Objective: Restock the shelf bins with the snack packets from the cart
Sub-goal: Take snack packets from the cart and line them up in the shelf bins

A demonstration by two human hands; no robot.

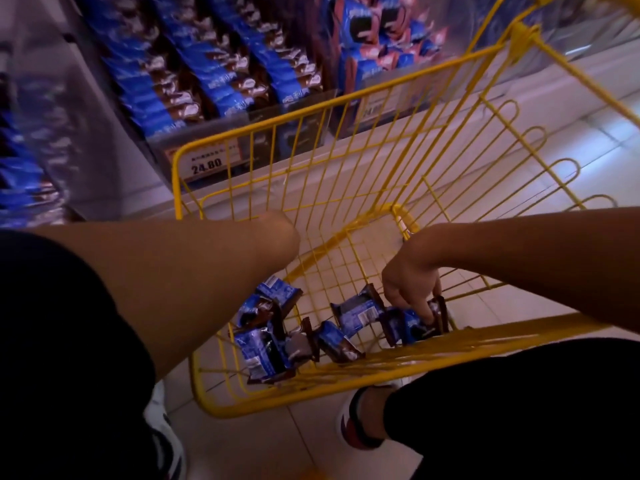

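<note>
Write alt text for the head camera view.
A person's right hand reaches into a yellow wire cart and pinches a blue snack packet; several more packets lie on its floor. The left forearm crosses the frame, its hand hidden. Shelf bins of similar packets stand behind.

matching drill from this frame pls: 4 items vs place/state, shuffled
Items:
1. right hand
2. cart
3. price tag
4. left forearm

Place/state:
A. yellow wire, on the tiled floor
B. reads 24.80, on the shelf edge
C. fingers on a blue packet in the cart
D. reaches over the cart's left side, hand hidden

Pairs: 1-C, 2-A, 3-B, 4-D
</note>
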